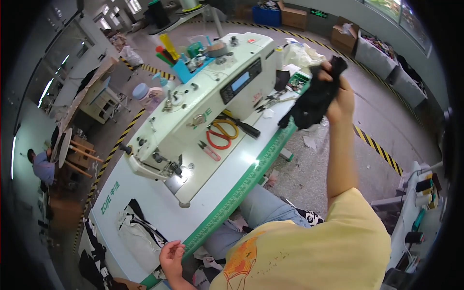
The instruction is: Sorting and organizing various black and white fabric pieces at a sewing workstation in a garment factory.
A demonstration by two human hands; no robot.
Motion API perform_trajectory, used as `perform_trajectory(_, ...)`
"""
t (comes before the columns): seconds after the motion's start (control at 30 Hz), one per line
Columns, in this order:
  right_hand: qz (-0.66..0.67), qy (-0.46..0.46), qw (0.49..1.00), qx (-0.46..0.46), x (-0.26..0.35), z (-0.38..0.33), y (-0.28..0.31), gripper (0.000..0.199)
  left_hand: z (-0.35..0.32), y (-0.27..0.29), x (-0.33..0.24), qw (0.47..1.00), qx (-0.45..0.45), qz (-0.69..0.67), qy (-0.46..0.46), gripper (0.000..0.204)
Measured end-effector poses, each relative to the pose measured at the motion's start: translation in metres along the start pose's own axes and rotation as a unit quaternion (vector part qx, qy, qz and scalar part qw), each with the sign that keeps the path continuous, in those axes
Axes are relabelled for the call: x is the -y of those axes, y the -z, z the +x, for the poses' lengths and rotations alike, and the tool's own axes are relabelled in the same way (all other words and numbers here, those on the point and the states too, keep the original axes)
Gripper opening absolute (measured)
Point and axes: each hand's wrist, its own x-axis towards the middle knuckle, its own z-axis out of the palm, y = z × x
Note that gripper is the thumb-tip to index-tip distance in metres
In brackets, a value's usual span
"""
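Observation:
My right hand (342,99) is raised beyond the far right end of the sewing table, its fingers closed round a piece of black cloth (311,104) that hangs down in soft folds. Low at the table's front edge, my left hand (172,260) is loosely curled with nothing visible in it. Right beside its fingertips lies a white and black fabric piece (137,231); whether they touch it I cannot tell. The white sewing machine (193,116) stands between my hands. On its bed are red-and-yellow-handled scissors (218,140), pink thread snips (210,151) and a black-handled screwdriver (247,128).
A green ruler strip (232,195) runs along the table's front edge. Pliers (273,100) and a green tray of small parts (300,81) lie at the right end. A blue holder (183,71) with tools tops the machine. At far left, another person (43,165) is near a stool.

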Motion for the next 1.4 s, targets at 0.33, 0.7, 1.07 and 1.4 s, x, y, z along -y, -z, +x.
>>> perform_trajectory(0.33,-0.843,-0.003,0.502,-0.191,0.121,-0.067,0.140,0.025,-0.016,-0.004,-0.015,0.992,-0.074,0.102,0.006,0.010)
perform_trajectory(0.7,-0.794,-0.417,0.443,0.014,-0.059,-0.045,0.041,0.035,-0.045,0.069,-0.026,0.845,-0.228,0.482,-0.046,0.062)
perform_trajectory(1.07,-0.442,-0.506,0.643,0.368,-0.306,-0.098,-0.025,0.025,-0.023,0.089,0.044,0.861,-0.220,0.459,-0.006,0.103)
perform_trajectory(1.4,-0.577,-0.269,0.644,0.425,-0.404,-0.154,-0.014,0.011,-0.015,0.065,0.063,0.834,-0.343,0.427,-0.065,0.097)
